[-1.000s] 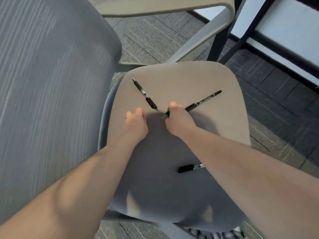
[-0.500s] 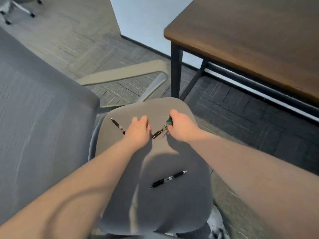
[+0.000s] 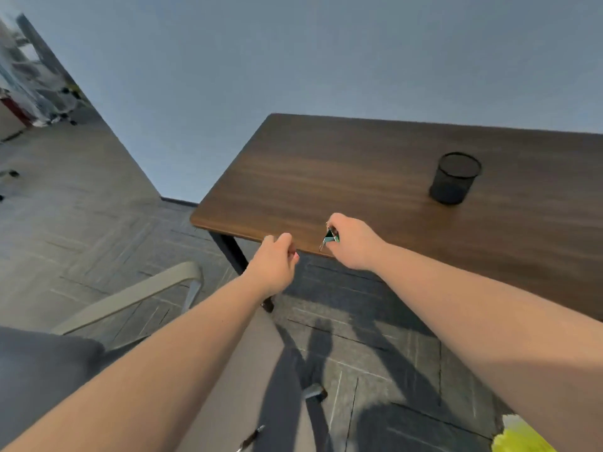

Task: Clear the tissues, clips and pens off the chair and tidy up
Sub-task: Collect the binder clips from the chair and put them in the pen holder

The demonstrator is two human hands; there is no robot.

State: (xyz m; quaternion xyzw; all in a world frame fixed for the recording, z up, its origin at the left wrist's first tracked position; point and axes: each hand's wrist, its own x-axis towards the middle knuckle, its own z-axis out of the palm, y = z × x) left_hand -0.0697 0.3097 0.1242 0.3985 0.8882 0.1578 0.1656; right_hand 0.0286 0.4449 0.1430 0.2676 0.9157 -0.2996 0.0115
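My right hand (image 3: 354,241) is closed around a green binder clip (image 3: 330,238) and hovers over the near edge of the brown wooden table (image 3: 375,177). Just to its left, my left hand (image 3: 277,261) is curled shut in front of the table's corner. A small pink thing (image 3: 295,255), seemingly a clip, peeks out between its fingers. Below my arms lies the chair's beige seat (image 3: 251,363), mostly hidden by them. One black pen (image 3: 251,437) shows on the seat at the bottom edge of the view.
A black mesh pen cup (image 3: 455,178) stands on the table, far right. The chair's beige armrest (image 3: 137,296) and grey backrest (image 3: 36,370) are at the left. A black table leg (image 3: 233,252) drops behind my left hand. Something yellow-green (image 3: 518,440) sits bottom right on the carpet.
Both hands have risen off the chair seat and moved to the table's near edge, with the green clip in the right one. The view has tilted up, bringing the pen cup into sight.
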